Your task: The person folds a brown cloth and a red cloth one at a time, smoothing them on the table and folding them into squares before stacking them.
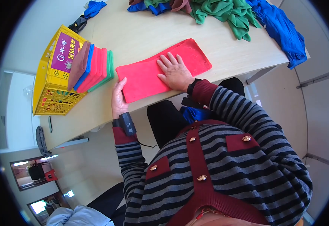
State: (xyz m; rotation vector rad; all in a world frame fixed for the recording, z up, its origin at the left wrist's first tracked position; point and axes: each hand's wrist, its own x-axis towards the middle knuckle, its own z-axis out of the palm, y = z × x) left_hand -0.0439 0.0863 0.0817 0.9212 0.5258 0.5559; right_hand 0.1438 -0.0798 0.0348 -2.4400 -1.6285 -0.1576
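A red cloth, folded into a long rectangle, lies flat on the pale table near its front edge. My right hand rests palm down on the middle of the cloth with its fingers spread. At the cloth's left end is my left hand, its thumb on the corner and its other fingers hidden or beside the edge. Left of the cloth, folded cloths in brown, blue, red and green stand in a row against a yellow basket.
Loose green cloths and a blue cloth are heaped along the table's far right side. A small blue cloth lies at the far left. A dark phone-like object is near the left edge.
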